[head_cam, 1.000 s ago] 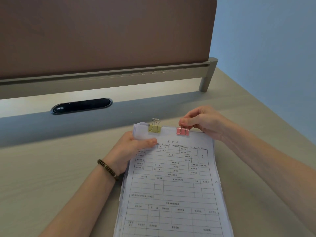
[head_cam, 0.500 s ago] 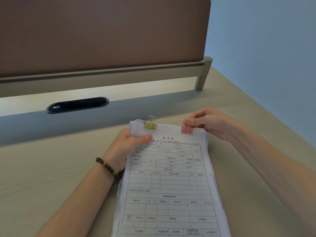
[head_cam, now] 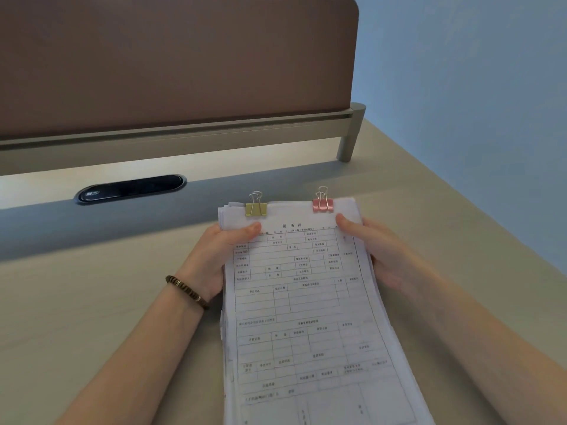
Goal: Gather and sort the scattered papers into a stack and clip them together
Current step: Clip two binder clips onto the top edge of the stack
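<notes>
A stack of printed forms (head_cam: 306, 317) is held over the desk, its top sheet a table of boxes. Two binder clips sit on its top edge: a gold clip (head_cam: 256, 207) at the left and a pink clip (head_cam: 322, 204) at the right. My left hand (head_cam: 214, 256) grips the stack's upper left edge, thumb on top just below the gold clip. My right hand (head_cam: 386, 256) grips the upper right edge, thumb on the sheet below the pink clip. The fingers of both hands are hidden under the paper.
The beige desk (head_cam: 92, 302) runs under the stack. A black oval cable port (head_cam: 130, 189) sits in the raised back strip. A brown divider panel (head_cam: 171, 62) stands behind on a metal rail, with its post (head_cam: 349, 139) at the right. My left wrist wears a beaded bracelet (head_cam: 187, 291).
My right hand let go of the pink clip and moved down to grip the stack's right edge. The pink clip now sits further right on the top edge.
</notes>
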A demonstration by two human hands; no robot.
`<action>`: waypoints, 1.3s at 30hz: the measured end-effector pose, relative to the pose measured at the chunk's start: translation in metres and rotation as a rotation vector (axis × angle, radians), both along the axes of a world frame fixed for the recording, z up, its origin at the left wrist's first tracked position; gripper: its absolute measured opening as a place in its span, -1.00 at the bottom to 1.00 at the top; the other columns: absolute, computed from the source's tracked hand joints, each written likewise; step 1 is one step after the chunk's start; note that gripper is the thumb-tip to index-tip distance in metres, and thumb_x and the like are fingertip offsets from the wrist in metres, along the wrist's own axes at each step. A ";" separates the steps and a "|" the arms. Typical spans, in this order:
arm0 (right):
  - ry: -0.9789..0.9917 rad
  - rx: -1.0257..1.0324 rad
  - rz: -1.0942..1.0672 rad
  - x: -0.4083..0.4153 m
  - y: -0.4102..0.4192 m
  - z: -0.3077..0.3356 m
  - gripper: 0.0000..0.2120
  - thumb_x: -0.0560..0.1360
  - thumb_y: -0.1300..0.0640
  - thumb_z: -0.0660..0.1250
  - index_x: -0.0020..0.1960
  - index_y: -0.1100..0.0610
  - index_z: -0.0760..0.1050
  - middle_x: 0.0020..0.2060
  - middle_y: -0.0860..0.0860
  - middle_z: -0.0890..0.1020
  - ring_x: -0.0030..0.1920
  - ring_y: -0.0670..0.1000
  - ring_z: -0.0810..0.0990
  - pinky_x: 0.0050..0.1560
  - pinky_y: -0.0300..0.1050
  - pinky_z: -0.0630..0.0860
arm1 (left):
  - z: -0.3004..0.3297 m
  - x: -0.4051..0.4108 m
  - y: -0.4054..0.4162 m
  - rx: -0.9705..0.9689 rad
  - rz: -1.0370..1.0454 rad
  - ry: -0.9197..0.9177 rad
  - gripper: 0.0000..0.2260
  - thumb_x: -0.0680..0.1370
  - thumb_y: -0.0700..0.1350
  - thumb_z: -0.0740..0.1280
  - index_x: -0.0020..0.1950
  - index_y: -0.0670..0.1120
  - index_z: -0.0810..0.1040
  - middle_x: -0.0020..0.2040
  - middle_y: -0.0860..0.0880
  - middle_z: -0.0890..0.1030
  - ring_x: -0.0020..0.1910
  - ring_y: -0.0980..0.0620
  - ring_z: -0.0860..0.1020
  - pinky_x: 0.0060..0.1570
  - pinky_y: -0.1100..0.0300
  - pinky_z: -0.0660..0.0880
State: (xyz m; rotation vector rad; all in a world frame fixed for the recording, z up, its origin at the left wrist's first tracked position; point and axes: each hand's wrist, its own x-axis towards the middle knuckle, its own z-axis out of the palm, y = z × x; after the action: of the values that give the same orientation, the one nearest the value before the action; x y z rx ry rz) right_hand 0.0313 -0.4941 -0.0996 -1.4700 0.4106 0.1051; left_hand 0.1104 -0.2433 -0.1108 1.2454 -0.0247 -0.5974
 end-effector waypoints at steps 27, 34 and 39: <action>-0.080 -0.682 -0.192 0.071 -0.126 -0.001 -0.63 0.67 -0.04 0.16 0.01 0.19 0.62 -0.08 0.20 0.70 -0.02 0.21 0.68 0.05 0.17 0.58 | -0.002 0.042 -0.124 0.761 0.214 -0.477 -0.77 0.54 -0.07 0.45 0.16 -0.10 0.61 0.01 -0.03 0.67 0.01 -0.04 0.65 0.05 0.03 0.63; -0.134 -1.148 -0.077 0.101 -0.156 -0.026 -0.62 0.71 -0.05 0.03 -0.05 0.13 0.52 -0.16 0.07 0.61 -0.09 0.12 0.56 -0.10 -0.01 0.41 | -0.010 0.068 -0.141 0.892 0.245 -0.511 -0.79 0.52 -0.13 0.44 0.14 -0.15 0.60 -0.09 -0.04 0.67 0.00 -0.06 0.66 0.10 0.06 0.59; -0.079 -1.376 -0.047 0.108 -0.153 -0.029 -0.62 0.70 -0.06 0.04 0.12 0.15 0.54 -0.06 0.12 0.65 -0.13 0.10 0.50 -0.12 -0.03 0.41 | -0.015 0.072 -0.138 1.030 0.208 -0.656 -0.66 0.54 -0.07 0.44 0.26 -0.16 0.54 0.01 -0.08 0.66 0.07 -0.03 0.58 0.02 0.21 0.46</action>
State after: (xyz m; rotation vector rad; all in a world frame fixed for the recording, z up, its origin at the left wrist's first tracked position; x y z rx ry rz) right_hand 0.1398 -0.6474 -0.1283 -2.7968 0.4666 -0.3499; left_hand 0.1820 -0.3816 -0.1258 2.3699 -0.1463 0.0560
